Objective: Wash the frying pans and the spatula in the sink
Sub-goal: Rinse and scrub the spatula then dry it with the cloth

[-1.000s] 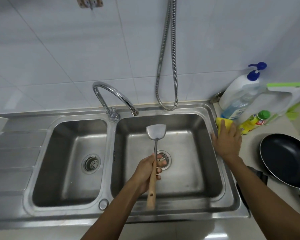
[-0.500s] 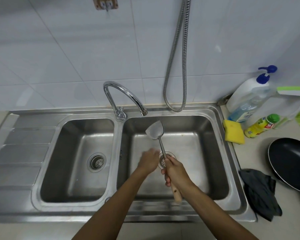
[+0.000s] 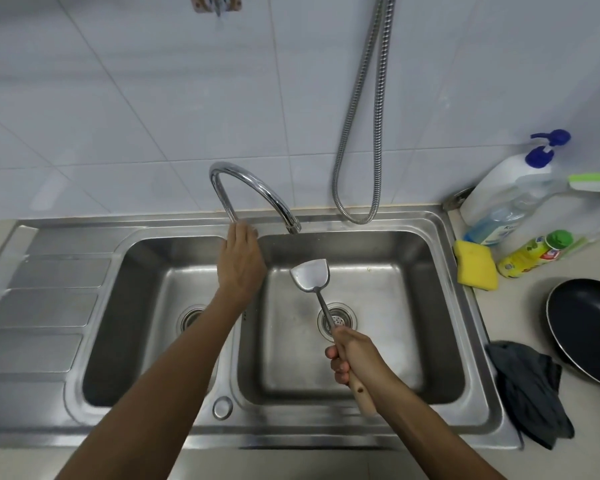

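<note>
Right hand (image 3: 355, 355) grips the spatula (image 3: 310, 275) over the sink (image 3: 153, 225); left hand (image 3: 239, 265) covers the faucet (image 3: 223, 199) base, grip unclear.

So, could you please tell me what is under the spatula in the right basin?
The strainer lies under the spatula, which the right hand holds by its handle over the basin floor. The shaft and the hand cover part of the strainer.

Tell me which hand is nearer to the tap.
Left. The left hand is at the base of the tap; the right hand grips the spatula over the right basin.
</note>
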Motion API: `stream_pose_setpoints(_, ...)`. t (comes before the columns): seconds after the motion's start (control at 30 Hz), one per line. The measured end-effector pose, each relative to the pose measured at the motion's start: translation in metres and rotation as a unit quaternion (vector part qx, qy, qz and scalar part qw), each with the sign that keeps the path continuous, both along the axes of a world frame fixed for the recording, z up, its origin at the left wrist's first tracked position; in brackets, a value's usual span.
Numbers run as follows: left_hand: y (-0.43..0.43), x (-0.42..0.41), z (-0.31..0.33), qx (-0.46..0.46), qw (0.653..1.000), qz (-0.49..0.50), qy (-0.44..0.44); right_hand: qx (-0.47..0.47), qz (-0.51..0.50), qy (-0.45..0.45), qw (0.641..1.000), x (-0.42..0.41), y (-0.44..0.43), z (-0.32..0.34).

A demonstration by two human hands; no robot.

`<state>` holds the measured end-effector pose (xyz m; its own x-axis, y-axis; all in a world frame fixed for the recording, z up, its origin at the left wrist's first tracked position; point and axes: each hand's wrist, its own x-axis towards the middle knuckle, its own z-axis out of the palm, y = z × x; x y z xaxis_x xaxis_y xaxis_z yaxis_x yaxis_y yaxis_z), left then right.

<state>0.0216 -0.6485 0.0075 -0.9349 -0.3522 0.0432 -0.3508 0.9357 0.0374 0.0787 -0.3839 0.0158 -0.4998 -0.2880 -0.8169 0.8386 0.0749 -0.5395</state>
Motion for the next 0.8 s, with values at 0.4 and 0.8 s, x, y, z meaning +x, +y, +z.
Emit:
stream_pose_setpoints(0.4,0.027,0.06,-0.017,0.212,0.975,0.064,-0.014,-0.023,0.021,-0.026,0.999,0.007,-0.014,0.004)
stream_pose_setpoints(0.8,0.142,0.066,-0.016,0.636,0.742,0.208,-0.03,-0.04,0.004,0.038,0.998,-0.021,-0.013,0.012)
